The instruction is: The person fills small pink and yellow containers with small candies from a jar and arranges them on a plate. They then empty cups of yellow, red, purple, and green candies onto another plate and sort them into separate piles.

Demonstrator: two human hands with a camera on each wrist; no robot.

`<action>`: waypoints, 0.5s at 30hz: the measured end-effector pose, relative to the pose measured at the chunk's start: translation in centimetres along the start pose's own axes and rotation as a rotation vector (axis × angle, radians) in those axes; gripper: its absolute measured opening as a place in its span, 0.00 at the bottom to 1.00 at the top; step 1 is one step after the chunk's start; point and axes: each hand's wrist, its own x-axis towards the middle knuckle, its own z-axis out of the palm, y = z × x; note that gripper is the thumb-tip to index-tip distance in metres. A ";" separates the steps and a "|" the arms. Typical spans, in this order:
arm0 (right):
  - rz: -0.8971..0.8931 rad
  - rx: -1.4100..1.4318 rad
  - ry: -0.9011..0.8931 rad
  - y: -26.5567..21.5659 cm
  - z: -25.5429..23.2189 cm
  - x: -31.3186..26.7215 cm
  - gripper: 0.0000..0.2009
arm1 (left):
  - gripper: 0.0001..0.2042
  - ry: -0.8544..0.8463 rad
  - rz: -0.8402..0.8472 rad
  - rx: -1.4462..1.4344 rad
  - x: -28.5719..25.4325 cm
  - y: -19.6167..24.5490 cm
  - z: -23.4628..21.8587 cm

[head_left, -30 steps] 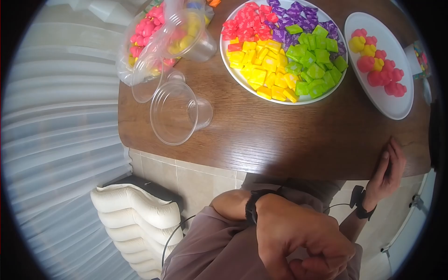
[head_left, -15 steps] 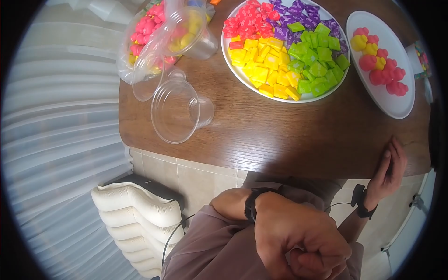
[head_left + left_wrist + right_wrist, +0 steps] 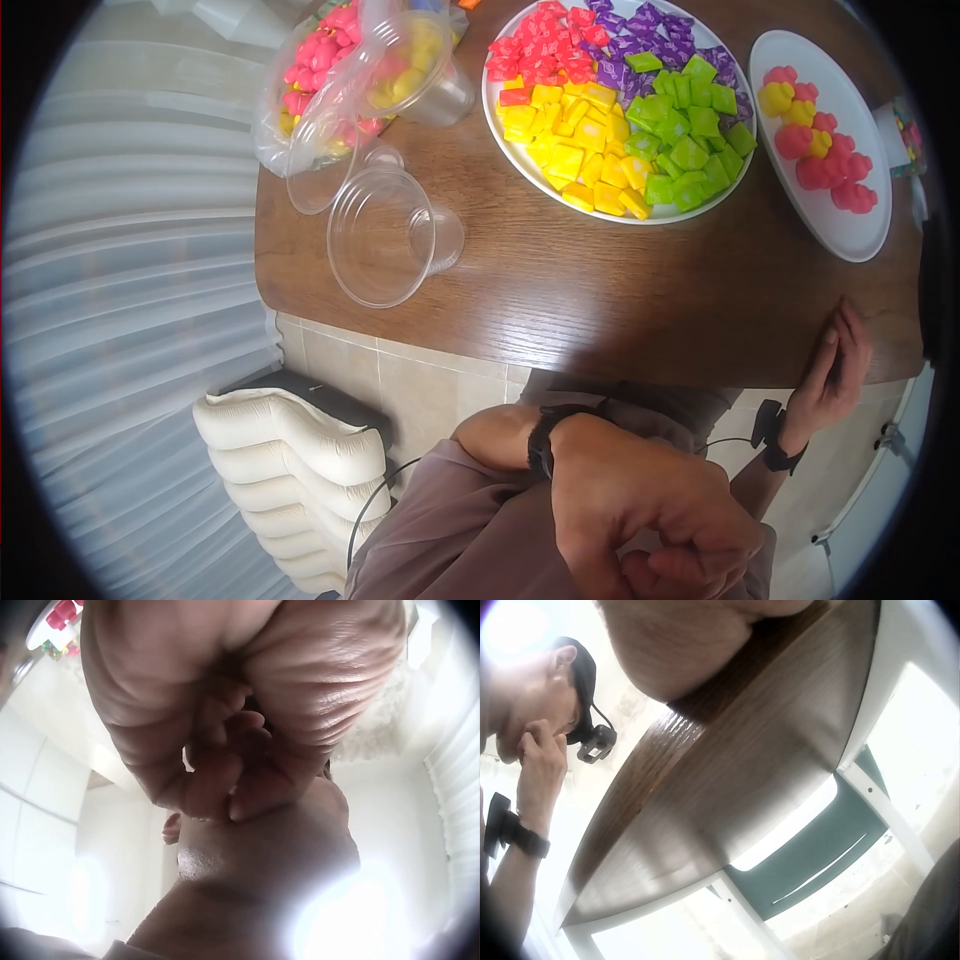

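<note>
The brown wood-grained table lies flat beneath the right hand.

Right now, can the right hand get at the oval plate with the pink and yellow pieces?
Likely yes: the right hand rests at the edge of the table, and in the head view no object shows between it and the oval plate.

Your right hand, cut off by the top of the view, overlaps the edge of the wooden table. Your left hand, a black strap round its wrist, is raised to your face with fingers curled, near the head camera. Past the table's lower edge, a green panel spans two white legs.
</note>
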 end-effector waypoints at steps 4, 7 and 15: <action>-0.014 0.005 -0.004 0.3 0.0 -0.1 0.09 | 0.17 -0.005 -0.005 -0.044 -0.2 -0.1 0.0; -0.019 0.008 -0.001 0.3 0.0 -0.1 0.09 | 0.17 -0.013 -0.073 -0.032 -0.4 0.4 -0.1; -0.007 0.029 0.005 0.3 0.1 -0.1 0.09 | 0.17 0.086 -0.027 -0.053 -0.4 0.1 0.6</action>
